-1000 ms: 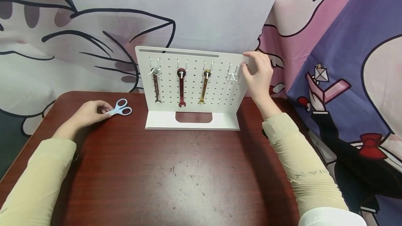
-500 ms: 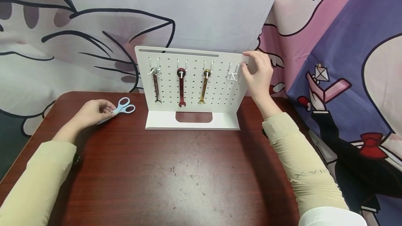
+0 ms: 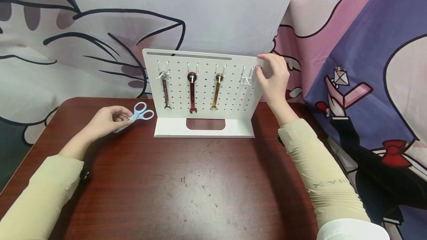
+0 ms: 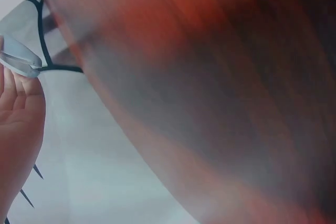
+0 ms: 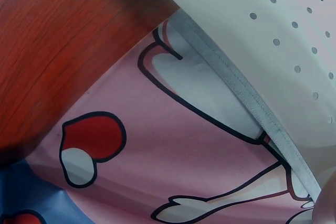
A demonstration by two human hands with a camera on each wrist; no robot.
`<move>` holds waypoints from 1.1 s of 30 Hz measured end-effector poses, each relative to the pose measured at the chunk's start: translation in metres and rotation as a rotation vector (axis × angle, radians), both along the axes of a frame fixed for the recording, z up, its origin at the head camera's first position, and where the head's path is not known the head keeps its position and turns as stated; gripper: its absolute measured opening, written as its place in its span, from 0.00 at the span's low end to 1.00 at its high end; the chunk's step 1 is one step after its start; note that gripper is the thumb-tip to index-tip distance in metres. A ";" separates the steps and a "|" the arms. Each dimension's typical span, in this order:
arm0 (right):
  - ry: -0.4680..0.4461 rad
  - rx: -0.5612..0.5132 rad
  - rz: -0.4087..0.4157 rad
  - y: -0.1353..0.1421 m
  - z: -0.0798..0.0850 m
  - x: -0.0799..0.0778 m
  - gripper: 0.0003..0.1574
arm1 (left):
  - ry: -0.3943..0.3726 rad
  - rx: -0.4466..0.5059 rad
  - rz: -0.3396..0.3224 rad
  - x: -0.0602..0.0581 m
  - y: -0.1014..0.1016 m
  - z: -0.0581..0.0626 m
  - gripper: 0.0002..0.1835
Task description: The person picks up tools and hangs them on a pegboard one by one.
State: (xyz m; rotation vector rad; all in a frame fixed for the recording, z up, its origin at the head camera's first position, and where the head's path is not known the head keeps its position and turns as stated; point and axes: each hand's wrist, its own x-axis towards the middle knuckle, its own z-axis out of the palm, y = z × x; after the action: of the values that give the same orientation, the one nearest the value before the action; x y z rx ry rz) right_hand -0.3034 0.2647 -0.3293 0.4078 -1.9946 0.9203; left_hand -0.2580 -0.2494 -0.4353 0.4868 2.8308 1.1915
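Light blue scissors point(image 3: 141, 112) are pinched in my left hand point(image 3: 108, 121), left of the pegboard. Their handle loops point right toward the board, and the blades point(image 4: 20, 56) show beyond the fingers in the left wrist view. My right hand point(image 3: 276, 79) grips the upper right edge of the white pegboard point(image 3: 233, 99), thumb in front. Three wrenches hang on its hooks: a silver one point(image 3: 165, 93) at left, a red one point(image 3: 192, 95) in the middle, a gold one point(image 3: 216, 93) to the right. A white hook point(image 3: 247, 79) near my right thumb bears nothing.
The pegboard's base stands on a dark red wooden table point(image 3: 186, 180), near its back edge. Behind the table hangs a cloth printed with cartoons point(image 3: 110, 32). On the right, another part of the cloth point(image 3: 367, 84) comes close to my right arm.
My left hand has moved right, bringing the scissors off to the right and slightly up, closer to the pegboard. The right hand stays on the board's edge.
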 end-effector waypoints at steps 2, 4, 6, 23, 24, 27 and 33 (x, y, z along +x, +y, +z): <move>-0.002 -0.004 0.003 0.000 0.000 0.000 0.15 | 0.005 0.029 -0.005 0.001 0.006 -0.001 0.11; -0.004 -0.012 0.005 0.000 0.001 0.001 0.15 | 0.012 0.054 -0.013 0.001 0.011 -0.002 0.11; -0.005 -0.025 0.008 -0.001 0.001 0.001 0.15 | 0.014 0.073 -0.020 0.001 0.016 -0.003 0.12; -0.005 -0.030 0.002 -0.002 0.002 0.001 0.16 | 0.016 0.206 -0.051 -0.002 0.062 -0.004 0.13; -0.005 -0.028 0.002 -0.002 0.002 0.001 0.16 | 0.017 0.214 -0.051 -0.002 0.065 -0.003 0.12; -0.009 -0.020 -0.002 -0.002 0.002 0.001 0.16 | 0.017 0.236 -0.054 -0.003 0.074 -0.002 0.12; -0.008 -0.025 -0.006 -0.002 0.002 0.001 0.16 | 0.013 0.286 -0.088 -0.003 0.095 -0.001 0.11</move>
State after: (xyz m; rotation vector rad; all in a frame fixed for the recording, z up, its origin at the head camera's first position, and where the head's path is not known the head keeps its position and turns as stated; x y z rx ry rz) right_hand -0.3025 0.2627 -0.3273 0.3846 -1.9883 0.9437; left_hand -0.2607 -0.1540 -0.4363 0.6245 2.6275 1.5876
